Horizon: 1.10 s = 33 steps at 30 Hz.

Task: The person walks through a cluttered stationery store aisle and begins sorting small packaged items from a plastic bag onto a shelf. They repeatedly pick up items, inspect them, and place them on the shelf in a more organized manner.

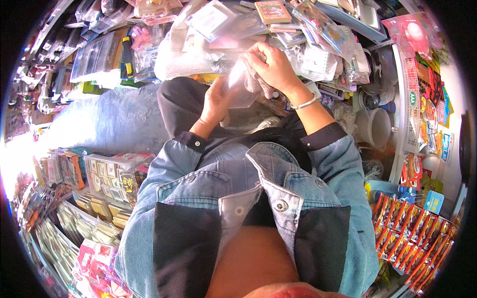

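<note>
Above my lap, my left hand (218,100) grips the left side of a clear plastic bag (240,97). My right hand (274,67), with a silver bangle at the wrist, pinches the bag's upper end from the right. A greyish-pink cloth (257,83) bunches below the right fingers and is held in that hand. Glare on the plastic hides whether the cloth is a rag or part of the packed goods, and whether it lies inside the bag or against it.
Just beyond my hands rises a heap of plastic-wrapped goods (186,63), with small booklets (273,12) on top. A white bucket (373,128) stands to the right, near a rack of red packets (410,234). Boxes of small goods (108,171) line the left side of the floor (123,119).
</note>
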Available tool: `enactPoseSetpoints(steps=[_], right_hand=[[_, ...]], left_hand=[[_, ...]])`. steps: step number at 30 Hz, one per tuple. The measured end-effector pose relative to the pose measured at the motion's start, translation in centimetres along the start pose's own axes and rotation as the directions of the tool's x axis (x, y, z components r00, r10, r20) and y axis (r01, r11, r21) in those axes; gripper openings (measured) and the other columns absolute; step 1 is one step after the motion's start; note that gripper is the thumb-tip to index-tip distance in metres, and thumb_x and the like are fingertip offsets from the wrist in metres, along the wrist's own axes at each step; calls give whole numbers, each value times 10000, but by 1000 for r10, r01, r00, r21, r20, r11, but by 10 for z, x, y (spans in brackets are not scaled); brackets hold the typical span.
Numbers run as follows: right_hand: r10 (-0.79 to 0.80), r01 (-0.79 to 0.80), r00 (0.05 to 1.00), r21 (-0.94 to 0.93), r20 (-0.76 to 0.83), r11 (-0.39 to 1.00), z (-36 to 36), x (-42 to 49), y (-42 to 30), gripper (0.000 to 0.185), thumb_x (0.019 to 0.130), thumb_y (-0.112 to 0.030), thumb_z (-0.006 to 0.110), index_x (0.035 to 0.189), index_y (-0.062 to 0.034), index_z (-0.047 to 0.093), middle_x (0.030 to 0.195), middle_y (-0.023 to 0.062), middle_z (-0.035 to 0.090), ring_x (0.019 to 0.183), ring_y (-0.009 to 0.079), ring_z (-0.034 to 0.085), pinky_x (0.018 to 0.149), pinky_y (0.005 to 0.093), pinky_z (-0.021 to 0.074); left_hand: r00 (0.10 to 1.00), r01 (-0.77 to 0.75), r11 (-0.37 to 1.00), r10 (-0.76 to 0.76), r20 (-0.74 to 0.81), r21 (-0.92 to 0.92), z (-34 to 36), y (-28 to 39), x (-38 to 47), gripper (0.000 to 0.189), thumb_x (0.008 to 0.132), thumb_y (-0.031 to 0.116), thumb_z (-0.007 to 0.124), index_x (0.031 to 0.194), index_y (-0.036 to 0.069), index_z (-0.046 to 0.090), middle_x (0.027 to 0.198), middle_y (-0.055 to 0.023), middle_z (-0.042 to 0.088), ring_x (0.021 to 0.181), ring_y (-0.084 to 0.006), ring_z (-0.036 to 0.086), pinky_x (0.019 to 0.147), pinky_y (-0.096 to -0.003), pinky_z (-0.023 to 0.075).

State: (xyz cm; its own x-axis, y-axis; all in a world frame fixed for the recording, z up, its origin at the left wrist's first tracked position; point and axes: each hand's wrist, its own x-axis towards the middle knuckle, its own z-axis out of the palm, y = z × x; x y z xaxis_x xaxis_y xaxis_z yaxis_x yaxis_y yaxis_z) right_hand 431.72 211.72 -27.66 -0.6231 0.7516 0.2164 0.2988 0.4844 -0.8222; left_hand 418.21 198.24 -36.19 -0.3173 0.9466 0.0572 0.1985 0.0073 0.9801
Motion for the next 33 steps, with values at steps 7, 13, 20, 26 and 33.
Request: enactPoseSetpoints(steps=[7, 13, 20, 26, 33], right_hand=[[245, -168, 941, -308, 232, 937, -4, -40, 81, 260, 840, -275, 544, 897, -39, 636, 840, 194, 654, 810, 377, 637, 714, 441, 491], [389, -184, 869, -530, 307, 828, -7, -55, 107, 303, 798, -313, 497, 857, -82, 684, 928, 180, 660, 879, 364, 636, 764, 440, 494], [118, -167, 980, 339, 159, 926, -30, -14, 16, 276, 881, -268, 625, 906, 7, 613, 723, -5, 621, 659, 91, 569, 607, 258, 461], [2, 7, 996, -96, 91, 995, 7, -5, 36, 290, 844, -348, 589, 845, -58, 588, 712, 147, 611, 674, 277, 619, 618, 367, 468], [338, -340, 940, 48, 42, 939, -36, -8, 89, 206, 828, -240, 650, 863, -37, 650, 752, 53, 664, 735, 121, 607, 666, 278, 474]], left_hand=[[994, 108, 982, -102, 47, -153, -24, -22, -27, 295, 863, 74, 650, 1121, 7, 524, 994, -38, 591, 931, -101, 537, 817, -252, 451], [999, 44, 969, -38, 31, -244, -36, -24, -23, 297, 861, 68, 652, 1124, 23, 521, 990, 2, 559, 929, -78, 499, 840, -243, 424], [997, 41, 979, -27, 76, -199, -22, -18, -10, 292, 855, 64, 650, 1120, 12, 540, 1001, 0, 569, 942, -73, 498, 847, -242, 424], [992, 82, 982, -64, 104, -170, -26, -7, -11, 285, 862, 87, 649, 1116, 9, 546, 1004, -12, 579, 947, -91, 518, 849, -255, 433], [972, 212, 711, -224, 70, -671, -36, -1, 15, 262, 928, 152, 552, 1146, 10, 527, 1075, -47, 588, 987, -128, 533, 867, -280, 426]])
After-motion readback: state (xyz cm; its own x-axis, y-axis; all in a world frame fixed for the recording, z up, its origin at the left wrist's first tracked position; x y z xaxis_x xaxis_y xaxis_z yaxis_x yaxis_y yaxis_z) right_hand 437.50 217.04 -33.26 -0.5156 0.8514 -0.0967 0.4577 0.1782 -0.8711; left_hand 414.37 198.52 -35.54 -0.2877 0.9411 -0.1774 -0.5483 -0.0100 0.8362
